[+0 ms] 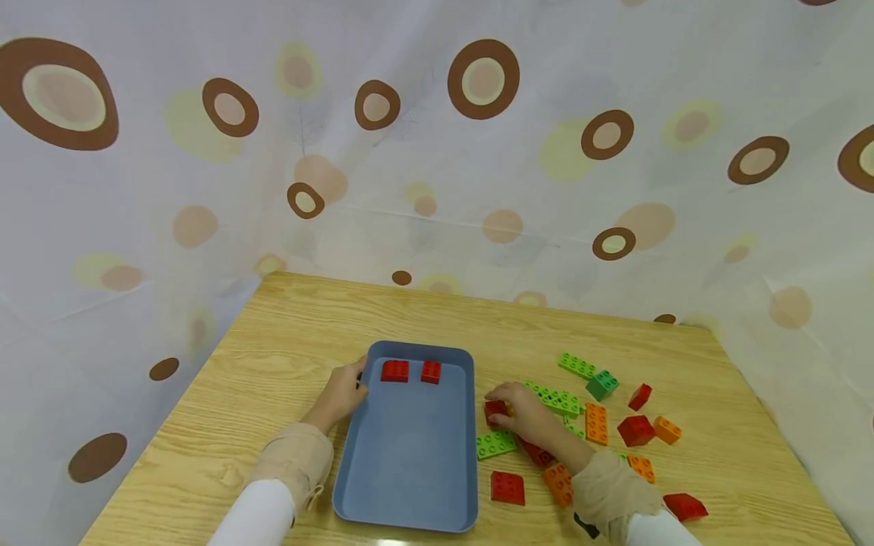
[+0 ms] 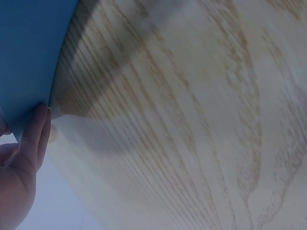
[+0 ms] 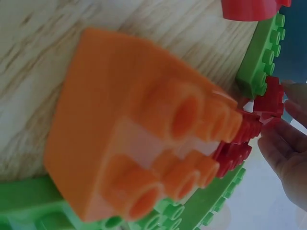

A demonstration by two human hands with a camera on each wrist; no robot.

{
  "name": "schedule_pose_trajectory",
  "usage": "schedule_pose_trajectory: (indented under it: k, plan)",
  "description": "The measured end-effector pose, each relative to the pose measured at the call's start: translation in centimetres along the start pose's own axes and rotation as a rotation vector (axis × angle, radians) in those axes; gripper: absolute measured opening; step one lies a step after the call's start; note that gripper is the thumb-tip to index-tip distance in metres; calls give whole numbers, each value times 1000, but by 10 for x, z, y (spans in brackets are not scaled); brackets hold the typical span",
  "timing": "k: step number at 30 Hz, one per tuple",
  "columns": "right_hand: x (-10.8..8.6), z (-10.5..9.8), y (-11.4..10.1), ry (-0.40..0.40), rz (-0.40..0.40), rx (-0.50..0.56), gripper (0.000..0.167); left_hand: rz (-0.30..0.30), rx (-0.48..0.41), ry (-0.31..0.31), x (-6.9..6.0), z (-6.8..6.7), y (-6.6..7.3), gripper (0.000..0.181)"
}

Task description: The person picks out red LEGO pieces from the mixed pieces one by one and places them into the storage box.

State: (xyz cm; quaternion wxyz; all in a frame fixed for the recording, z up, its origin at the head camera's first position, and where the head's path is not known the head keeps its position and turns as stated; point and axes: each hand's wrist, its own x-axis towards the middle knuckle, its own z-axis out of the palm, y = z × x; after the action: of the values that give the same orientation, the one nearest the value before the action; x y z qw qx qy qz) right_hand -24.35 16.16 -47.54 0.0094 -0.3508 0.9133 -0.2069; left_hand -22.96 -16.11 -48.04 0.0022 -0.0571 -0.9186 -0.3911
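Note:
My left hand (image 1: 339, 392) grips the left wall of a blue-grey tray (image 1: 410, 455), its thumb at the rim and its fingers along the outside. In the left wrist view those fingers (image 2: 34, 134) lie against the tray's blue side (image 2: 33, 52). Two red bricks, one wider (image 1: 394, 371) and one smaller (image 1: 431, 371), lie inside at the far end. Right of the tray, my right hand (image 1: 529, 413) pinches a red brick (image 1: 495, 412) among the loose pieces. In the right wrist view its fingertips meet that brick (image 3: 269, 98); part of it is hidden.
Around the right hand lie green bricks (image 1: 495, 445), a red brick (image 1: 507, 487), orange bricks (image 1: 596, 423) and a dark green block (image 1: 602, 385). Further right are more red (image 1: 636, 431) and orange (image 1: 667, 430) pieces. A patterned cloth (image 1: 437, 189) hangs behind the wooden table (image 1: 300, 318).

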Motion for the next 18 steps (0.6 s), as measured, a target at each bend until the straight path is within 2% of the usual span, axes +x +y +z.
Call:
schedule_pose_trajectory:
  k: [6,13,16,18]
  plan:
    - [-1,1,2,-11,22,9,26,6,11,-3,0,-1,1,58]
    - [0,3,3,2,39,26,27,-24,-5,-10,-1,-2,0,59]
    - [1,2,3,57,66,49,28,-15,-2,-10,-1,-2,0,58]
    - [3,-1,2,121,81,74,29,-13,-5,-12,-1,-2,1,58]
